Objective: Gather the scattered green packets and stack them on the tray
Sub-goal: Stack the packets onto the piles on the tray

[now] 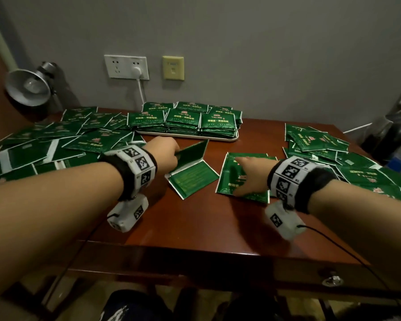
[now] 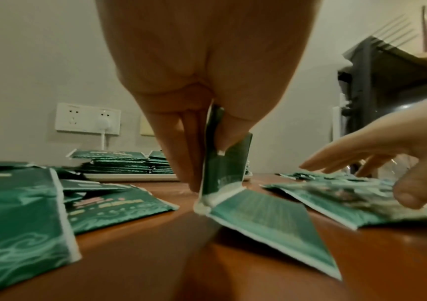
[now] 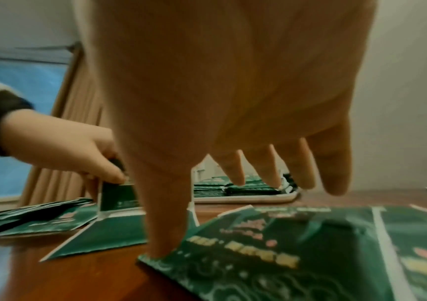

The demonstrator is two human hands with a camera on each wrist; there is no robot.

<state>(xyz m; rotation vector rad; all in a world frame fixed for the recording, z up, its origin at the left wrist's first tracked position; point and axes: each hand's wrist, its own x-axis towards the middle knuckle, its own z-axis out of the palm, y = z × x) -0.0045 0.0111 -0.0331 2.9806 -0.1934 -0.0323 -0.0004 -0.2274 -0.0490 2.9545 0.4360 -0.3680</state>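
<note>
Now the left hand [image 1: 164, 154] pinches a packet pair [image 1: 190, 167] upright before the tray [image 1: 188, 137] for lifting, while the right hand [image 1: 250, 174], fingers spread, pins another packet [image 1: 229, 163] flat to drag it closer.

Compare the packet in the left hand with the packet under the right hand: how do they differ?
The left hand pinches its packet upright on edge; the right hand lies spread over its packet, which lies flat on the table. The left packet shows a plainer face with fine print; the right packet shows its printed front with large lettering. The left packet meets another packet at its lower edge. Both are green with white edges.
</note>
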